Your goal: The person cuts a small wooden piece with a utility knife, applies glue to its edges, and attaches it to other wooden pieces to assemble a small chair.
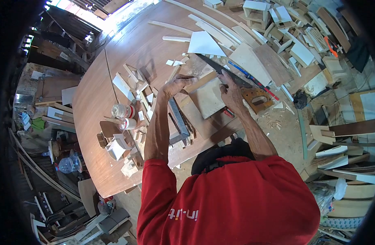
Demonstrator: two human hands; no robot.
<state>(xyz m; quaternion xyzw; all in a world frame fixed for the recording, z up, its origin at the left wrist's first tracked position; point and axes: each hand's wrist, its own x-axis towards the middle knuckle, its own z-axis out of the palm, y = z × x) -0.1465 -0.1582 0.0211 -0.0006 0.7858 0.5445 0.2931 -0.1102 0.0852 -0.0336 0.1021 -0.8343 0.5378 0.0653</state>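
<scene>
A narrow wooden strip (pixel 202 80) lies along the far side of a pale square board (pixel 206 98). My left hand (pixel 178 85) is closed around the strip's left end, thumb and fingers pressed on it. At the other end my right hand (pixel 230 89) is bent over the strip, fingers curled at its tip; part of the grip is hidden. Just beyond is a handsaw with a dark blade (pixel 220 68) and wooden handle (pixel 257 100). A blue and red bar-shaped tool (pixel 252 77) rests beside the saw. Nearer me is a metal-edged square (pixel 177 118).
Wood offcuts (pixel 132 81) and two jars (pixel 123 111) stand on the brown tabletop (pixel 93 147) at left. A white triangular panel (pixel 205 43) and long strips lie at the far side. Scrap wood (pixel 303 53) is heaped on the right. A small red tool (pixel 228 113) lies near my right forearm.
</scene>
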